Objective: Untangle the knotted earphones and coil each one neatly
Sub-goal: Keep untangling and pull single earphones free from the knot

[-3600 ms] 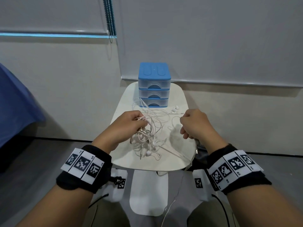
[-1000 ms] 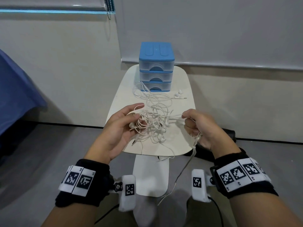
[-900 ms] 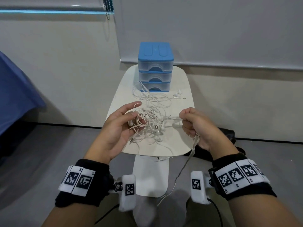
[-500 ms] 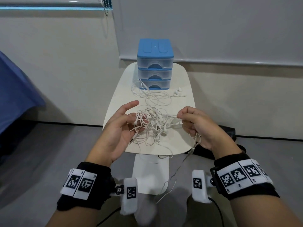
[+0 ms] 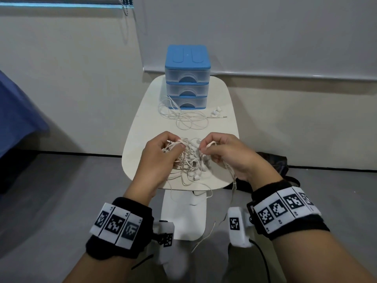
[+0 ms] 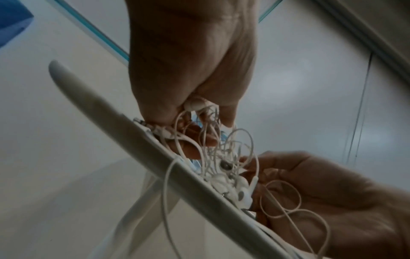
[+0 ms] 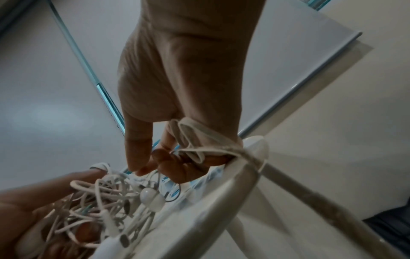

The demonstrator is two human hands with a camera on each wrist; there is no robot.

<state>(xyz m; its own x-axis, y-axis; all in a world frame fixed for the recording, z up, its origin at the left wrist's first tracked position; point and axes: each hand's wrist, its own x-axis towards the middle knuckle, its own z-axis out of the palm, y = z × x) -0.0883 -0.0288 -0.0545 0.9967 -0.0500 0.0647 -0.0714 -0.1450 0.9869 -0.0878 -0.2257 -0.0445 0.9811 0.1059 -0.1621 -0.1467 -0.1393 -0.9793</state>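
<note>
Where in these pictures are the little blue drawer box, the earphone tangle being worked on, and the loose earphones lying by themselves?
drawer box (image 5: 187, 58), head view, on its blue lid.
earphone tangle (image 5: 190, 160), head view, on the knotted middle.
loose earphones (image 5: 189, 119), head view, on the cable loops.

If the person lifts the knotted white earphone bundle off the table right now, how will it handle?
Probably floppy: the earphone bundle sags in loose loops between left hand and right hand. Likely light, since fingertip pinches hold it. Strands trailing over the table edge may snag.
</note>
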